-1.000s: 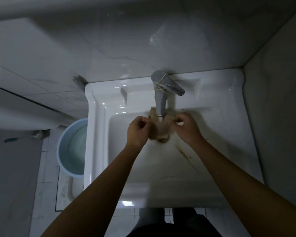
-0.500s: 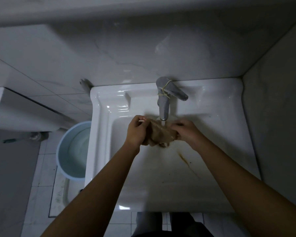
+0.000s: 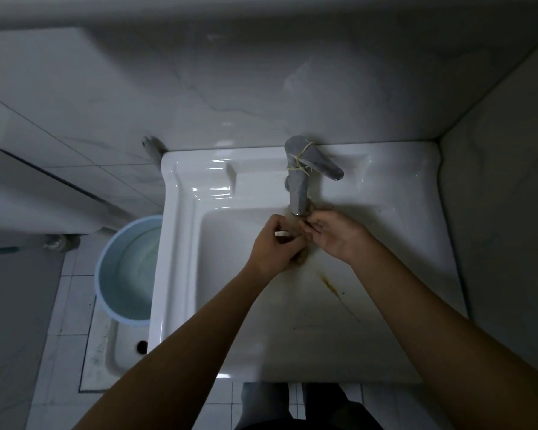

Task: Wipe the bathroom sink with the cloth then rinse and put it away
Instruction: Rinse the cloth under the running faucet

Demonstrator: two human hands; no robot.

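Note:
A white rectangular sink (image 3: 180, 243) fills the middle of the view, with brown streaks on its basin floor. A metal tap (image 3: 298, 187) with a rubber band round it stands at the back rim. Right under the spout, my left hand (image 3: 275, 243) and my right hand (image 3: 336, 234) are pressed together around a small brownish cloth (image 3: 302, 257). Only a bit of the cloth shows below and between the fingers; the rest is bunched inside the hands. Whether water runs from the spout I cannot tell.
A light blue bucket (image 3: 128, 268) with water stands on the floor left of the sink. A squat-pan edge with a drain hole (image 3: 142, 346) lies below it. Tiled walls close in behind and on the right.
The cloth was spread between my hands under the tap; now it is bunched up small and my hands have come closer together. The view has shifted slightly downward.

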